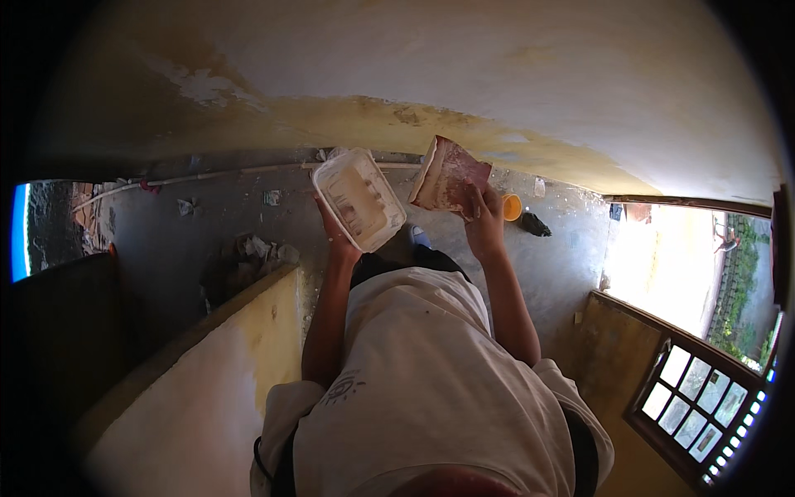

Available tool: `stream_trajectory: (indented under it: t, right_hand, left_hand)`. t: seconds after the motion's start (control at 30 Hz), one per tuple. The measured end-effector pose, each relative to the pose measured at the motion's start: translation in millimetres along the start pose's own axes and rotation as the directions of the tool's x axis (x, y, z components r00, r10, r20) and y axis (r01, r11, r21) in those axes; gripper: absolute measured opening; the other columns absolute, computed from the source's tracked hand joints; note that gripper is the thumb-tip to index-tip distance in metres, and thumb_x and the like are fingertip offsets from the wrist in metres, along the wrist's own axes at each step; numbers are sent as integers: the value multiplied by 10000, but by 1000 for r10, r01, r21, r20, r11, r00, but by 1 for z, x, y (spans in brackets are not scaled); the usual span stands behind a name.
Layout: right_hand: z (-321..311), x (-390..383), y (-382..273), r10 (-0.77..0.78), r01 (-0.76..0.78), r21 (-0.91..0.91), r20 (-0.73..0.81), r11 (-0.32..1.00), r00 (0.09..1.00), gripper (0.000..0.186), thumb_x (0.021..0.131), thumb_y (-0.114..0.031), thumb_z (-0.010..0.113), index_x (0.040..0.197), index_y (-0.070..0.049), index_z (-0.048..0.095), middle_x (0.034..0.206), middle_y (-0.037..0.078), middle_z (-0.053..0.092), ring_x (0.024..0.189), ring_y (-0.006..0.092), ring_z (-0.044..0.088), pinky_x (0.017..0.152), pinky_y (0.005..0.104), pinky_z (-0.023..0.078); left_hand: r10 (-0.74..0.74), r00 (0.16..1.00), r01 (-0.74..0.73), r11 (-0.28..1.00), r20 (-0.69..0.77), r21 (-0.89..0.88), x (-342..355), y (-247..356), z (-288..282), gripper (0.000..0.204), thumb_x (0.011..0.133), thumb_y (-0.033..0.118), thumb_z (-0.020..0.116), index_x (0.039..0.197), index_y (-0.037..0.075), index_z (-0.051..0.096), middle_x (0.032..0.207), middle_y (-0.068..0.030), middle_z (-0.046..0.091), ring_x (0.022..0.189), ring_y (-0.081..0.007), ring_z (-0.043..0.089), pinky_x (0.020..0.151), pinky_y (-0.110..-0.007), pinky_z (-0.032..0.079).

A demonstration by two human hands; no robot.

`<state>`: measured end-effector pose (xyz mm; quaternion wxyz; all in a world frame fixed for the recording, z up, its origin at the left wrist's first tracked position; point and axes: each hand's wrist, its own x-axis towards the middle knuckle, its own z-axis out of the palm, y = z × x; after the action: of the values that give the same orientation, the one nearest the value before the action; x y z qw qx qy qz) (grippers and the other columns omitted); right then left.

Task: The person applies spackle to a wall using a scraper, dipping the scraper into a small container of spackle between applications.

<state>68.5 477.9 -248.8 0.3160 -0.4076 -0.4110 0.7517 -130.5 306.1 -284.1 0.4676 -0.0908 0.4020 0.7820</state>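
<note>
My left hand (339, 238) is closed on the side of a whitish rectangular plastic tub (383, 217). The tub is tilted, and beige residue coats its inside. A flat reddish-brown sheet (449, 176), smeared with whitish residue, is in my right hand (485, 219), which pinches its lower right edge. Whether the sheet is stiff plastic or sandpaper I cannot tell. Tub and sheet are held up side by side, a small gap apart, before a patchy yellow and whitish wall (464, 116).
A long pole (248, 171) lies along the wall's foot. On the grey floor (546, 257) are an orange bucket (513, 207), a dark object (535, 224) and scattered scraps. At left, a low wall (248, 340) stands by a crumpled heap (252, 257). A doorway (662, 257) and paned window (694, 401) are at right.
</note>
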Motion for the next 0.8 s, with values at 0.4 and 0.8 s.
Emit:
stream_trajectory:
  t: [0.4,0.8]
  right_hand:
    - [-9,20,15,108,-118,52,174,992,979,163,1012,-123,590,1122,-13,638,1041,70,706,875,169,701,651,268,487]
    - [-36,89,113,-82,165,-144,460,976,884,280,1004,-81,545,1225,82,599,1180,178,679,1111,273,676,962,395,563]
  left_hand:
    - [118,992,-120,990,-35,-79,10,-20,-9,846,960,777,306,1501,137,423,1404,-136,558,1216,-339,599,1036,-555,489]
    - [289,924,-297,955,-251,3,17,-57,-59,755,982,704,398,1449,119,486,1334,-127,614,1195,-325,626,1033,-520,502]
